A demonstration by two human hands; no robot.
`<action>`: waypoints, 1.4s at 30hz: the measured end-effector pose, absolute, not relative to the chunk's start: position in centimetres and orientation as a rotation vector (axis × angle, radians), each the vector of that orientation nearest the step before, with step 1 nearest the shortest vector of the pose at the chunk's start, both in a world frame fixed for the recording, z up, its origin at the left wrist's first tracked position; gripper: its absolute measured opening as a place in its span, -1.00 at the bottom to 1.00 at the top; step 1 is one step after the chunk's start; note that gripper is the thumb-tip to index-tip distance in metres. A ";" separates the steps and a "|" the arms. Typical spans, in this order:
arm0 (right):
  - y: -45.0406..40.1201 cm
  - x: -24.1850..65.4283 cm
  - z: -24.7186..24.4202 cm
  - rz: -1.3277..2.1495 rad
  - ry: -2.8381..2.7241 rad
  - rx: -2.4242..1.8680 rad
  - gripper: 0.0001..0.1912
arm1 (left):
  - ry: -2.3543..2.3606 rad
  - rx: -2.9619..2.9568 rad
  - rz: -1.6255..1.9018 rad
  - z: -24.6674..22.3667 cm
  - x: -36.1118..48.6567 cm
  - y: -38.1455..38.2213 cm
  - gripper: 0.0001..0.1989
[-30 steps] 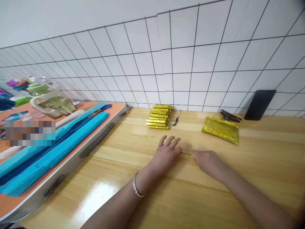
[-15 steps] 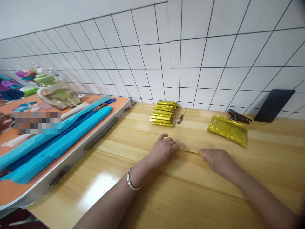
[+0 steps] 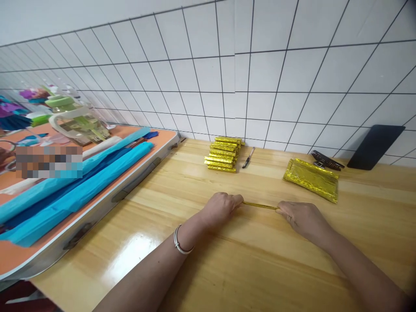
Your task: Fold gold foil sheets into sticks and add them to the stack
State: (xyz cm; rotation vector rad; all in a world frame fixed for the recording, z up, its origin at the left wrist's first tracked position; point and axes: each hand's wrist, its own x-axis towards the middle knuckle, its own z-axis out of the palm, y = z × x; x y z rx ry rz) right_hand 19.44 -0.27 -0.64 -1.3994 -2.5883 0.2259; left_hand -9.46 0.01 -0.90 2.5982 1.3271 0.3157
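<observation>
A thin gold foil strip point(image 3: 260, 205) stretches between my two hands, just over the wooden tabletop. My left hand point(image 3: 224, 204), with a silver bangle on its wrist, is closed on the strip's left end. At the right end, the fingers of my right hand point(image 3: 297, 214) pinch it. Beyond my left hand lies a stack of gold foil bundles point(image 3: 223, 154), with a pen point(image 3: 248, 157) beside it. A flat stack of gold foil sheets point(image 3: 311, 178) rests past my right hand.
A black clip point(image 3: 326, 161) lies behind the sheets, and a dark phone-like slab point(image 3: 376, 147) leans on the tiled wall. To the left, an orange-topped table point(image 3: 162, 145) carries blue crepe paper rolls point(image 3: 107, 182) and a green-lidded bottle point(image 3: 60, 104). Another person's hand is at far left, partly blurred.
My hands have drawn slightly apart, so more of the strip shows. The fingers of my left hand have curled in tighter.
</observation>
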 end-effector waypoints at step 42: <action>-2.7 16.2 1.7 1.306 -1.053 -1.071 -0.64 | 1.011 1.728 0.758 -1.6 -1.5 -6.6 -0.55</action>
